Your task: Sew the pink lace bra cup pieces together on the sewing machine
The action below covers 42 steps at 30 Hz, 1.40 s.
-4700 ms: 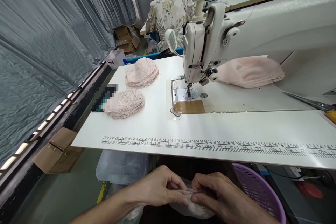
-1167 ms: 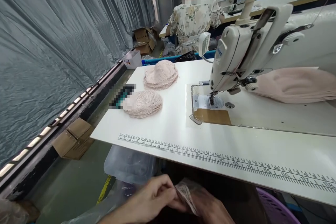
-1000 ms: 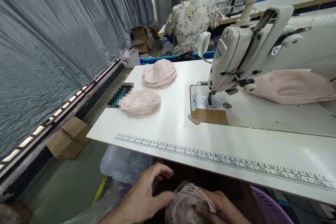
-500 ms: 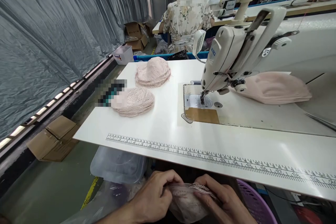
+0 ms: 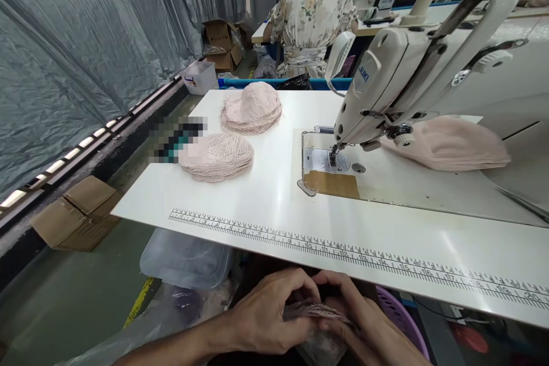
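Below the table's front edge, a thin, sheer pale-pink fabric piece (image 5: 319, 311) with a scalloped lace edge is pinched between both hands. My left hand (image 5: 274, 314) is closed on its left part, thumb along the edge. My right hand (image 5: 354, 311) grips the right part, its fingers partly hidden. The sheer body of the piece hangs under the hands. On the white sewing table (image 5: 257, 200) lie two stacks of pink lace cups, a nearer stack (image 5: 218, 157) and a farther stack (image 5: 253, 107). A sewing machine (image 5: 373, 80) stands to the right.
A stack of smooth pink cups (image 5: 450, 143) lies behind the needle. Below the table are a clear plastic bin (image 5: 186, 257) and a purple basket (image 5: 403, 320). Cardboard boxes (image 5: 75, 214) stand on the floor at left. A person (image 5: 315, 23) sits ahead, facing away.
My hands have come closer together on the fabric piece and shifted slightly up, with its lace edge now gathered between them. The view has tilted a little.
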{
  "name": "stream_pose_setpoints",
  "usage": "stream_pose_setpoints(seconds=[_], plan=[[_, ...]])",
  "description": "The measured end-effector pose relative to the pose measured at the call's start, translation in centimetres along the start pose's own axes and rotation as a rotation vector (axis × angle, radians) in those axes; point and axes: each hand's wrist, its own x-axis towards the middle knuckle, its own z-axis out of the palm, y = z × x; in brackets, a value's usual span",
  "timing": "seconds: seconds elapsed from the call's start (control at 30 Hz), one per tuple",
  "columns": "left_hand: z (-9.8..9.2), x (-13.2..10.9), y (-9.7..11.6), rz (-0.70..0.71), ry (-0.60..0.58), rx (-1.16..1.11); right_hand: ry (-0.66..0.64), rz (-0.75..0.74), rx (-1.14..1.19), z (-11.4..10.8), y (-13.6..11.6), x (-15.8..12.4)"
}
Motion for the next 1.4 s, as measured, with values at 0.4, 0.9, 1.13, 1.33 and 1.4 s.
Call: stream_pose_setpoints(seconds=[0.4, 0.9, 1.13, 1.33, 1.4], plan=[[0.3, 0.0, -1.9, 0.087, -0.141, 0.129, 0.016, 0.029, -0.010, 0.2, 1.4, -1.3], [-1.2, -0.1, -3.2, 0.234, -0.267, -0.228, -0.043, 0.246, 0.237, -1.0, 0.2, -1.7], [0.2, 0.5, -2.7, 0.126, -0.154, -0.052, -0.081, 0.209, 0.206, -1.0, 0.0, -1.5], [0.8, 0.8, -4.3, 0.333, -0.345, -0.052, -0.172, 0.232, 0.225, -1.3, 0.0, -1.5], [0.8, 0.6, -4.9, 0.311, -0.371, 0.020, -0.188, 0.244, 0.233, -1.6, -0.2, -1.6]])
